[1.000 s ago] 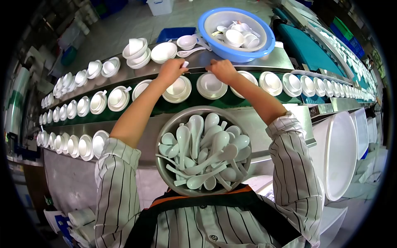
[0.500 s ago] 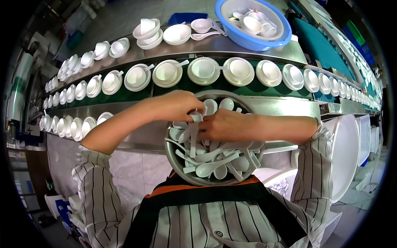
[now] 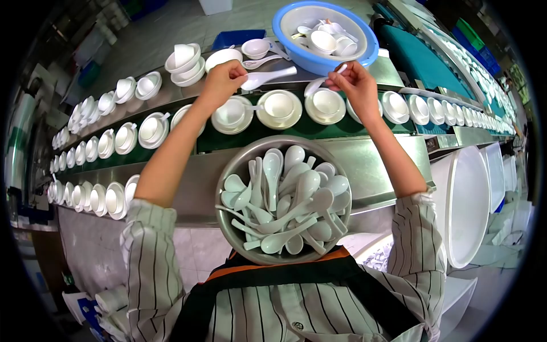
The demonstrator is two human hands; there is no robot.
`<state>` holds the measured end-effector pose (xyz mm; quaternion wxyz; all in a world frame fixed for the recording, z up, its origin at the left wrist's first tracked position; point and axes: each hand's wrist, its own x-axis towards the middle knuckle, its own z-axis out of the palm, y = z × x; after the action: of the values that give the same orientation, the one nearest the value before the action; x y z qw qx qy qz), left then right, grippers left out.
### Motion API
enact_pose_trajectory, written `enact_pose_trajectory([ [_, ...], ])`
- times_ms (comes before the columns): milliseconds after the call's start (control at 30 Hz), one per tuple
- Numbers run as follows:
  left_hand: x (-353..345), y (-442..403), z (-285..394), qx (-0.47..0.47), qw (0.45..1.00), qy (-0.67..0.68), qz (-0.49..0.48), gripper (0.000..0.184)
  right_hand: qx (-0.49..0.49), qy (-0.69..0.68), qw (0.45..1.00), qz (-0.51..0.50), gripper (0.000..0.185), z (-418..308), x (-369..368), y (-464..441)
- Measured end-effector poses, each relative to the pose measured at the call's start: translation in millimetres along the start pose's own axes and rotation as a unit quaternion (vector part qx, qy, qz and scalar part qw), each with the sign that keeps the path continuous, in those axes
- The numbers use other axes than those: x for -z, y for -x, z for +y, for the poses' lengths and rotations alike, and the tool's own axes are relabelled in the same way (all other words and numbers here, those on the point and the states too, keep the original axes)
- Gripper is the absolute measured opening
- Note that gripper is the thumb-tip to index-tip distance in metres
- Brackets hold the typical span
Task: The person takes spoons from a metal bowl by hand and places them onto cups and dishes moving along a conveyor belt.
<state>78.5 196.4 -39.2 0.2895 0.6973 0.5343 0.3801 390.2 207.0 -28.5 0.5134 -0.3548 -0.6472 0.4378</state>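
My left hand (image 3: pixel 225 81) pinches a white spoon (image 3: pixel 271 76) by its bowl end, the handle pointing right. It hangs over the row of bowl sets on the green conveyor belt (image 3: pixel 228 139). In my right hand (image 3: pixel 355 84) is a second white spoon (image 3: pixel 313 86), gripped near the handle, its bowl end above the rim of a white bowl (image 3: pixel 326 101) on a saucer. Whether that spoon touches the bowl I cannot tell. Close to my body stands a metal basin (image 3: pixel 226 171) heaped with white spoons (image 3: pixel 285 219).
Behind the belt, a metal ledge bears stacked bowls (image 3: pixel 186 68) and a blue basin (image 3: pixel 373 48) of mixed crockery. More bowl sets (image 3: pixel 115 198) line the near ledge at left. A large white tub (image 3: pixel 460 205) stands at right, near a teal conveyor (image 3: pixel 410 57).
Both hands have moved from the spoon-filled basin out over the belt and spread apart, each carrying a spoon. The view has shifted slightly.
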Motion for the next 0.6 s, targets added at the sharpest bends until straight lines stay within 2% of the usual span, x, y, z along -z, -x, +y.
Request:
enact_pose_trajectory([
  [33,-16.0,-10.2,-13.6,-0.019,0.997,-0.035,0.063,0.007,-0.006,0.004,0.999,0.045,0.011,23.5,8.8,-10.4],
  [100,-44.3,-24.2,-46.7,-0.066,0.987,-0.087,0.119,0.008,-0.023,0.019,0.993,0.111,0.012,58.7,16.7,-20.8],
  [167,-58.2,-25.7,-61.7,-0.062,0.979,-0.159,0.112,0.008,-0.046,0.039,0.988,0.143,0.015,74.9,16.3,-22.2],
  [233,-61.3,-19.6,-72.5,-0.098,0.972,-0.203,0.067,0.008,-0.099,0.065,0.988,0.102,0.018,94.9,13.8,-17.3],
  [300,-51.4,-15.2,-78.6,-0.068,0.981,-0.180,0.011,0.008,-0.140,0.266,0.954,-0.012,0.023,106.2,17.0,-12.7],
  [367,-36.0,-16.7,-84.9,-0.086,0.959,-0.261,-0.066,0.009,-0.012,0.435,0.899,-0.042,0.024,89.8,9.3,-7.3],
  [400,-28.1,-17.5,-86.1,-0.085,0.950,-0.284,-0.098,0.009,0.135,0.484,0.864,0.018,0.022,84.4,1.8,-2.2],
  [433,-21.5,-15.2,-84.6,-0.085,0.939,-0.308,-0.131,0.009,0.170,0.487,0.856,-0.005,0.022,70.1,-5.7,0.8],
  [500,-15.1,-4.7,-65.6,-0.132,0.947,-0.286,-0.066,0.014,0.243,0.492,0.835,-0.045,0.023,32.8,-16.0,2.8],
  [567,-7.3,18.1,-1.0,-0.166,0.954,-0.246,-0.033,0.015,0.120,0.357,0.896,-0.234,0.020,-16.9,-32.6,23.0],
  [600,-4.4,30.7,29.0,-0.173,0.952,-0.226,-0.113,0.018,0.142,0.317,0.877,-0.332,0.019,-35.5,-40.7,35.2],
])
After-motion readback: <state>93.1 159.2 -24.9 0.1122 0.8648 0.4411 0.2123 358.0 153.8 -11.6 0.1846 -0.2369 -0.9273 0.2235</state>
